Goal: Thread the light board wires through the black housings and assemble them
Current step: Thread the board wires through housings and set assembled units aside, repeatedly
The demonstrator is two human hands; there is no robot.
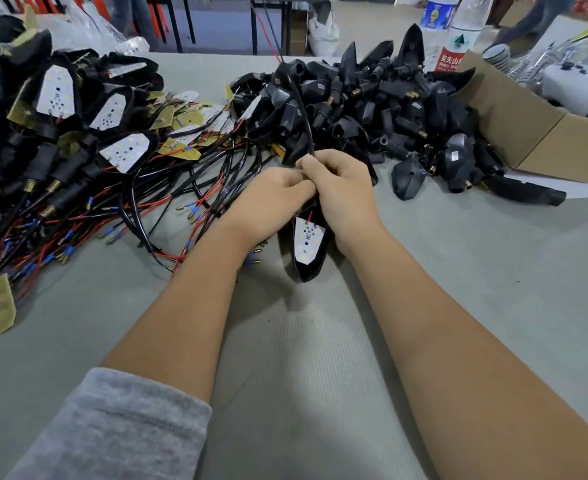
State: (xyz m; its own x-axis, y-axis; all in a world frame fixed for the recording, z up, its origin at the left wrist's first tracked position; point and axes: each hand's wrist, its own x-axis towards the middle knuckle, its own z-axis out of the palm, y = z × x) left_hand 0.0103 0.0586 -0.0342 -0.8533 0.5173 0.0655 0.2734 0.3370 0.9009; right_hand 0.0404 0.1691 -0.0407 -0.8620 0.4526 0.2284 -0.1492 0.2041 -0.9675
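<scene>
A grey sleeve (119,427) showed nearest on the left forearm; both bare forearms reached out over the grey surface (303,375). Beyond them, a black housing (308,268) lay between the wrists with a white board (307,242) seated in it, a red wire (309,216) running up from the board toward the hands. The left hand (271,199) and right hand (344,188) met above the housing's narrow end, fingers of both curled and pinching a black cable (303,112) that rose from between them toward the far pile. The exact pinch points were hidden by the knuckles.

The step in hand seemed to be drawing the cable out through the housing neck. Done well, one hand should steady the neck while the other pulls straight along it, in short draws, so the solder joints at the board take no sideways strain and the board stays seated.

Further left lay finished units (56,109) and loose wired boards (181,150); further right, a heap of empty housings (372,105), then a cardboard box (528,133) and bottles (455,39).
</scene>
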